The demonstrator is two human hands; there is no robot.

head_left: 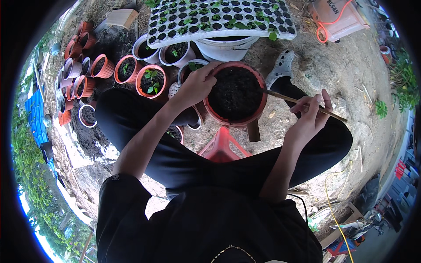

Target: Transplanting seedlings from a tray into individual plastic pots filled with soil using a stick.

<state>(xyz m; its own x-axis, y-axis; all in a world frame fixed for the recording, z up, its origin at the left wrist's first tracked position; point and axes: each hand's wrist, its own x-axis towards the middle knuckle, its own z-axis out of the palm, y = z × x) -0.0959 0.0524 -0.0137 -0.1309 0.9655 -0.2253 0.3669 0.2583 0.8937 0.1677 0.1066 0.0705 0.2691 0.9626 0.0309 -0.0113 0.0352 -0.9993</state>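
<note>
Red pot (237, 64) between both hands (196, 86) (308, 117)

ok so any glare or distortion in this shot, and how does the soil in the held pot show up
Head view: strong fisheye bending, black at the corners, the blue sheet squeezed near the left rim; head view: harsh light bleaches patches of ground left of the knees; head view: the soil in the orange pot reads very dark, fine texture hard to tell.
</note>
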